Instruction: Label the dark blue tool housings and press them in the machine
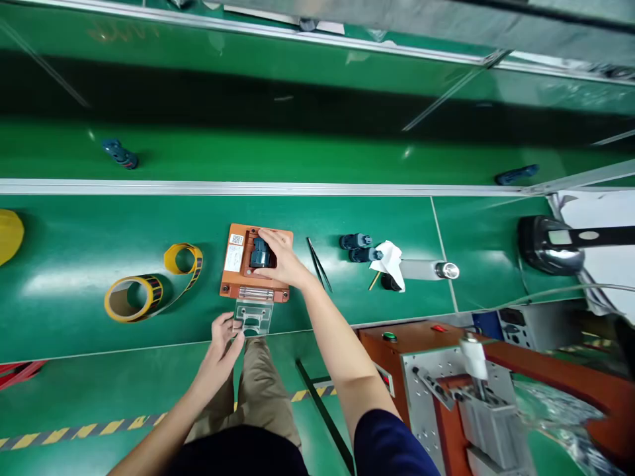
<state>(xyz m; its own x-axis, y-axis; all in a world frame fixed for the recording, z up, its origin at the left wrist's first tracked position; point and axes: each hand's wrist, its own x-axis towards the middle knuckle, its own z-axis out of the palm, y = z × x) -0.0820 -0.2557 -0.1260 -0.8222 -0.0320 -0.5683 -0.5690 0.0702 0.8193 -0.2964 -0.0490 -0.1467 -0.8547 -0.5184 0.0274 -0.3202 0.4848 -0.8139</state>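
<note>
An orange fixture block (233,281) with white labels lies on the green bench. In its recess sits a dark blue plastic housing (258,254). My right hand (284,259) reaches over the block, with thumb and fingers closed about the housing's right side; part of it is hidden under the hand. A clear hinged cover (261,315) hangs open from the block's near edge. My left hand (223,347) pinches that cover at its lower left corner. To the right of the block lie black tweezers (319,264).
Left of the block stand a yellow label roll (127,299) and its loose strip (191,281). Two dark blue housings (366,254), a white cloth (389,261) and a bottle (421,270) lie to the right. An orange-framed press (411,344) stands at lower right.
</note>
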